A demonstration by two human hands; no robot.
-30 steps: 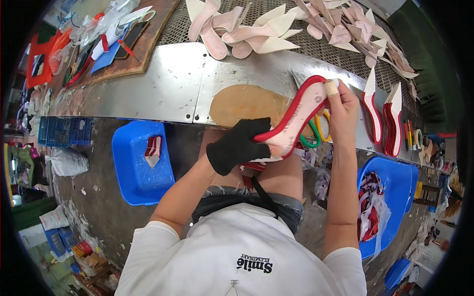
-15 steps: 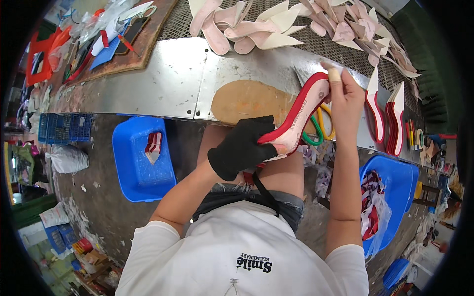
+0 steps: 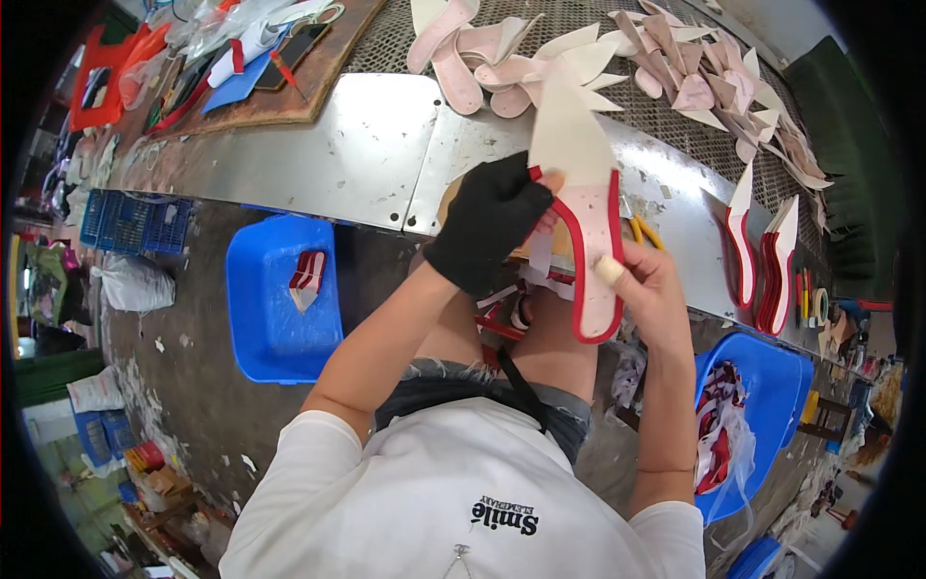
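In front of me is a shoe insole (image 3: 596, 224) with a pale pink sole, a red strip along its edge and a bare off-white pointed toe facing away. My left hand (image 3: 489, 224), in a black glove, is closed on its left edge near the middle. At the heel end, my right hand (image 3: 654, 294) pinches the right side, its covered thumb tip lying on the pink face. Behind the insole, the yellow handle of a pair of scissors (image 3: 644, 230) shows in part on the metal-topped bench (image 3: 362, 164).
Red-edged insoles (image 3: 776, 270) stand at the bench's right. Untrimmed insoles (image 3: 463, 82) lie heaped on the mesh at the back. A blue basin (image 3: 253, 352) at left holds a red-and-white bundle; another blue basin (image 3: 772, 434) at right holds scraps. A cluttered board (image 3: 299, 106) lies far left.
The insole has turned so its toe points away and its heel toward me. My right hand has come down to the heel; my left hand has moved up and forward.
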